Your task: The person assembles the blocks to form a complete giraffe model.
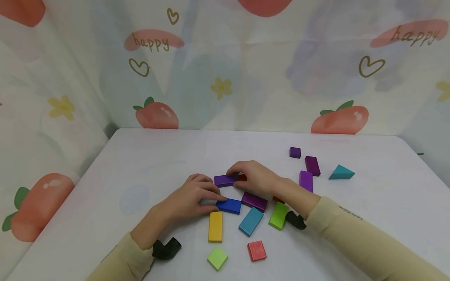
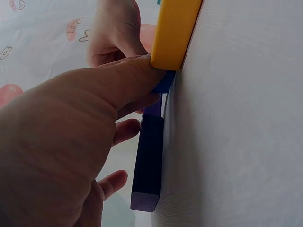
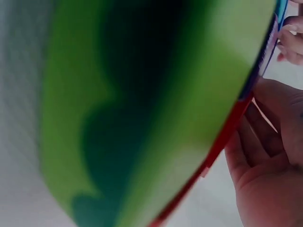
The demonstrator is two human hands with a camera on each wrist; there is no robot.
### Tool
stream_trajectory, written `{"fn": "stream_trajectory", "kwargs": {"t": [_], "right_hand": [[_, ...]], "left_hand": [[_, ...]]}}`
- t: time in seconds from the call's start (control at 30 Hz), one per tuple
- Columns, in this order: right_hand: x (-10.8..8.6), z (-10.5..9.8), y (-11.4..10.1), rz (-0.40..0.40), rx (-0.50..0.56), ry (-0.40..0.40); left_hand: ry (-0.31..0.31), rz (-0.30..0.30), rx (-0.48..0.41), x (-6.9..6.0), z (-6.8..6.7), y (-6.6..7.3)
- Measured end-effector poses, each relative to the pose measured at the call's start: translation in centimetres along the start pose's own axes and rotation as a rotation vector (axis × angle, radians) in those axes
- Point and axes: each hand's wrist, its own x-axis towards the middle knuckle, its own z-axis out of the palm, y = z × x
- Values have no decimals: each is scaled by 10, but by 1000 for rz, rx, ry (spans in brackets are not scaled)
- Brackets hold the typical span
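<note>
My left hand pinches the left end of a blue block, with a fingertip on its top and the thumb at its near side. Just in front of that thumb lies a yellow block, which looms close in the left wrist view. Farther back, my right hand holds the right part of a purple block between thumb and fingers. A red block shows partly beneath this hand. A dark purple block meets the blue block's right end. Out of the dim right wrist view, the exact finger contact is unclear.
Teal and green blocks lie nearby, with a lime block and a red square block nearer. Behind the right forearm are several purple blocks and a teal triangle. A patterned curtain borders the white table.
</note>
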Motion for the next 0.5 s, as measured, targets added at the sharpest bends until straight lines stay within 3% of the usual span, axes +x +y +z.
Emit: {"fn": "stream_trajectory", "kwargs": {"t": [0.23,0.5], "right_hand": [[-4,3,0,-11,10,46],[-14,4,-3,-13,-18,44]], "left_hand": [[16,9,-5,-4,1,-2],[14,10,4,-6,0,-3]]}}
